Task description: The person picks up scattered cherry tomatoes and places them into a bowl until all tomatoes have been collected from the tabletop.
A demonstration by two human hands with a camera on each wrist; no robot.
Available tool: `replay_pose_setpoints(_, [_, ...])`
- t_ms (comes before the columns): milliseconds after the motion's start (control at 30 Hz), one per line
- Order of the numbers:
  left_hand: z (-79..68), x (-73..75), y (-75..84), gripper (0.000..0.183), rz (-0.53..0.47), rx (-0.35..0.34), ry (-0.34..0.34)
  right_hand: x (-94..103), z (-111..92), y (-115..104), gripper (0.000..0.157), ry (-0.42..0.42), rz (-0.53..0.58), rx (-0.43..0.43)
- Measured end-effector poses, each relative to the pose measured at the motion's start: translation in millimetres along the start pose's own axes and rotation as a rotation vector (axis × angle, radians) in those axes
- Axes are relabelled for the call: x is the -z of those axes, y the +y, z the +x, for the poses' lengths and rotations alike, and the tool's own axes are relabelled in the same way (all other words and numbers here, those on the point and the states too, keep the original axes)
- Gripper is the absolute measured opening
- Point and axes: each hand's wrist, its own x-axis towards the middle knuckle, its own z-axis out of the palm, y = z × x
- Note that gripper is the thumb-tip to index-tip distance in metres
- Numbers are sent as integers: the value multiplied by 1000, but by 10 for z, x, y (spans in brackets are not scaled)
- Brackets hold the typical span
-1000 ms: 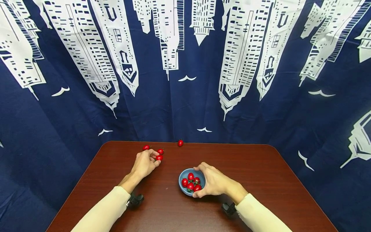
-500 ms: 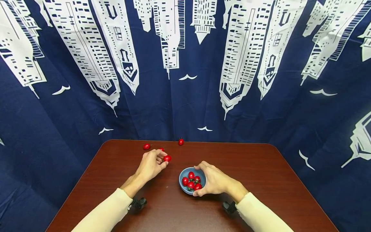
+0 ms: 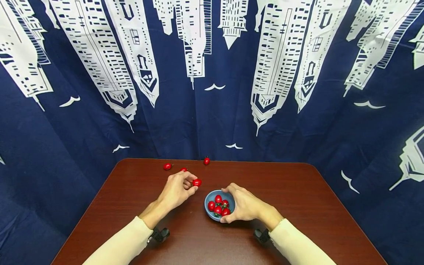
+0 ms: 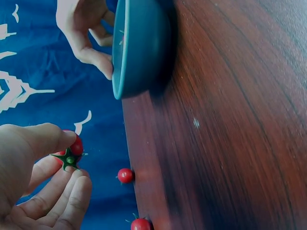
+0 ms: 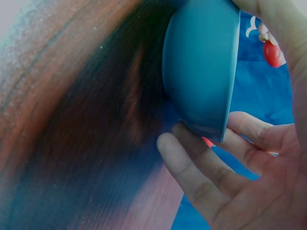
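Red tomato [image 3: 197,182] sits pinched in the left hand's fingers [image 4: 53,134]; the bowl [image 4: 146,52], right-hand fingers [image 5: 237,139] gripping it, lies near-right.

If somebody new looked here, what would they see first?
Probably the upside-down white buildings on the dark blue cloth beyond the table. Next, bright red tomatoes inside the blue bowl, which the right hand grips. Left of it, the left hand pinches another red tomato.
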Motion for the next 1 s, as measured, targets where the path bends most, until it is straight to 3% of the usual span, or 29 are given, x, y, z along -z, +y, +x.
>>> replay_pose_setpoints(367, [-66,-57,59,26,-25,-39,-39,-13,5,20,92,-7,7,9])
replay_pose_setpoints(700, [-121,-136,103,29,-80,-132,-150,7,12,15,93,-7,22,4])
replay_pose_setpoints(833, [-147,-156,108,28,-84,-196,-221,1,10,15,93,-6,14,6])
replay_pose_setpoints(1000, [-170,-167,127,29,-82,-227,-301,1,5,13,91,-8,13,2])
